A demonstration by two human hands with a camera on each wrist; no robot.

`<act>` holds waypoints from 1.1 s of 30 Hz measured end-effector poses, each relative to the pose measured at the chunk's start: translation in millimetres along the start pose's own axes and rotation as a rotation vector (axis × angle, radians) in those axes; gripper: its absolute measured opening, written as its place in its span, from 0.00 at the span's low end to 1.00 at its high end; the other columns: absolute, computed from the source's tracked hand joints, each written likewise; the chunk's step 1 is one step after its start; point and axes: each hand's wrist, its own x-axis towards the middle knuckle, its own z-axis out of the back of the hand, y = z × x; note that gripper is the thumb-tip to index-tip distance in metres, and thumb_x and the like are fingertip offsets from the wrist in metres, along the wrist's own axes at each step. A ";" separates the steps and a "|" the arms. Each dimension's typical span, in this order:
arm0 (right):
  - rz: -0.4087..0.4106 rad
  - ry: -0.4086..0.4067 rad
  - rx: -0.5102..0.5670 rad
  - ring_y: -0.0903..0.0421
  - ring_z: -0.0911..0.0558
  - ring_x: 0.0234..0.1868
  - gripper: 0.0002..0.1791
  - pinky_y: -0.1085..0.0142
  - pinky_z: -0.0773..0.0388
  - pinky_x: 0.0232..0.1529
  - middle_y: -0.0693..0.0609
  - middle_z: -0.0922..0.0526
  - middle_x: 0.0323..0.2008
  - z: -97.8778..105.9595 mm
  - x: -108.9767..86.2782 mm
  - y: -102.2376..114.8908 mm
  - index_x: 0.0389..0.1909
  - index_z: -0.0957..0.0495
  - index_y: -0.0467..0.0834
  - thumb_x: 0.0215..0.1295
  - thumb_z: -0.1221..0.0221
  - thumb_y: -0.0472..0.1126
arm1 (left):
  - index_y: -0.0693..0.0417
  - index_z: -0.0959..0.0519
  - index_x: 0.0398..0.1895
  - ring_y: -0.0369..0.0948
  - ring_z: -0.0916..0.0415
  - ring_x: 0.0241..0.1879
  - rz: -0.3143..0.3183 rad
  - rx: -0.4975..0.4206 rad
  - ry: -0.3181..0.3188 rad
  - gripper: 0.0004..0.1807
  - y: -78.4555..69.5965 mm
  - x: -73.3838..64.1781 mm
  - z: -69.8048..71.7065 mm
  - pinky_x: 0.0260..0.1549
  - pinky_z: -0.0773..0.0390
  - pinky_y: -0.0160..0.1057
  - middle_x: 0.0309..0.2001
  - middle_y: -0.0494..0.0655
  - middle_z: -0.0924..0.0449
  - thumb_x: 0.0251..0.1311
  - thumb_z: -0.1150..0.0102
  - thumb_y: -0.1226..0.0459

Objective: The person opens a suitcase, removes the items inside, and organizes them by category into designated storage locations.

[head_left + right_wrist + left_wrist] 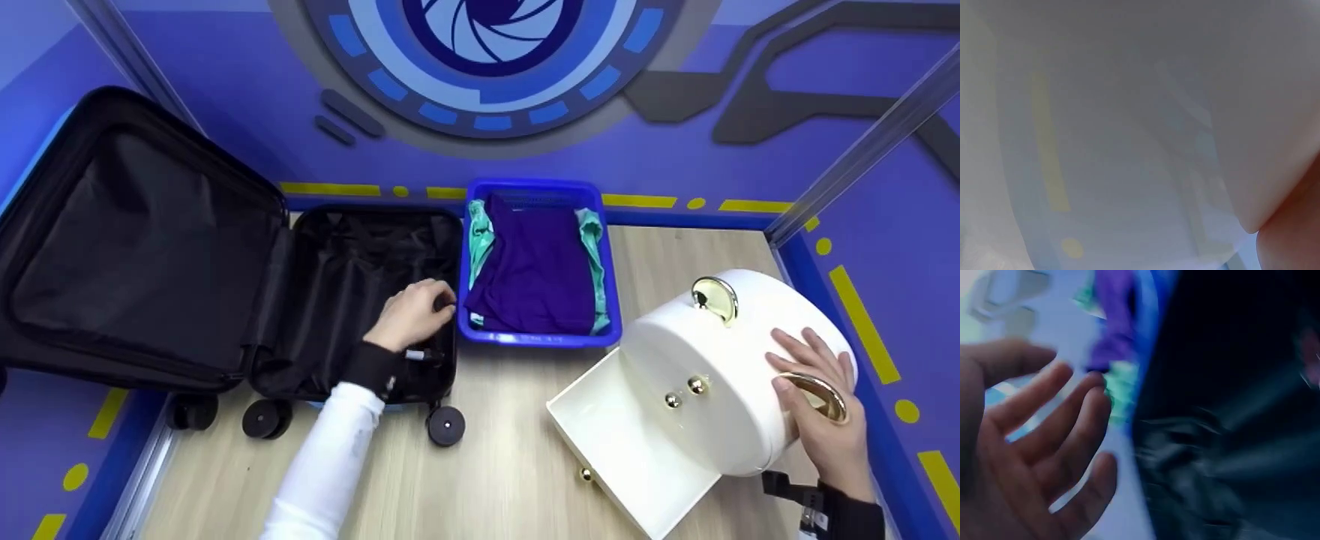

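Observation:
My left hand (414,313) hovers over the right rim of an open black suitcase (337,300), close beside a blue basket (540,340). In the left wrist view, its fingers (1092,433) are loosely bent with nothing between them. My right hand (825,420) rests on the side of a white round-topped box (739,360), its fingers spread over the surface and its thumb beside a gold ring handle (816,386). A white drawer (630,442) sticks out from the box's front. Up close, the right wrist view is filled by the box's glossy white surface (1129,140).
Folded purple cloth (536,270) over teal cloth (592,225) lies in the basket. The suitcase's lid (127,255) leans against the left wall, and black wheels (446,426) jut toward the front. Blue walls (525,157) enclose the wooden table (495,480).

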 end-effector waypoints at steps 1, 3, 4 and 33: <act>0.014 0.004 0.004 0.49 0.40 0.79 0.16 0.64 0.74 0.77 0.39 0.20 0.65 -1.1 0.4 2.1 0.50 0.21 0.19 0.60 0.43 0.15 | 0.46 0.15 0.44 0.48 0.16 0.43 0.028 0.016 0.067 0.07 6.7 4.6 -2.2 0.42 0.19 0.56 0.44 0.45 0.16 0.65 0.34 0.57; 0.023 0.006 0.000 0.49 0.40 0.79 0.16 0.64 0.74 0.77 0.38 0.20 0.65 -3.0 1.4 6.3 0.50 0.21 0.19 0.60 0.43 0.15 | 0.47 0.15 0.43 0.51 0.17 0.46 0.082 0.055 0.203 0.08 19.2 11.2 -9.3 0.46 0.19 0.57 0.45 0.47 0.15 0.63 0.33 0.57; 0.026 0.010 0.000 0.49 0.40 0.79 0.16 0.63 0.74 0.77 0.38 0.20 0.65 -3.8 1.3 7.6 0.50 0.21 0.19 0.60 0.43 0.14 | 0.48 0.15 0.42 0.52 0.17 0.47 0.106 0.071 0.267 0.09 24.6 12.5 -13.5 0.47 0.20 0.58 0.45 0.49 0.15 0.62 0.32 0.56; 0.036 0.003 0.015 0.49 0.40 0.79 0.17 0.63 0.75 0.77 0.38 0.20 0.65 -2.9 0.3 4.0 0.50 0.21 0.19 0.59 0.43 0.14 | 0.46 0.15 0.29 0.45 0.19 0.30 0.200 0.031 0.333 0.05 42.7 5.9 -31.7 0.39 0.19 0.53 0.27 0.44 0.16 0.49 0.29 0.59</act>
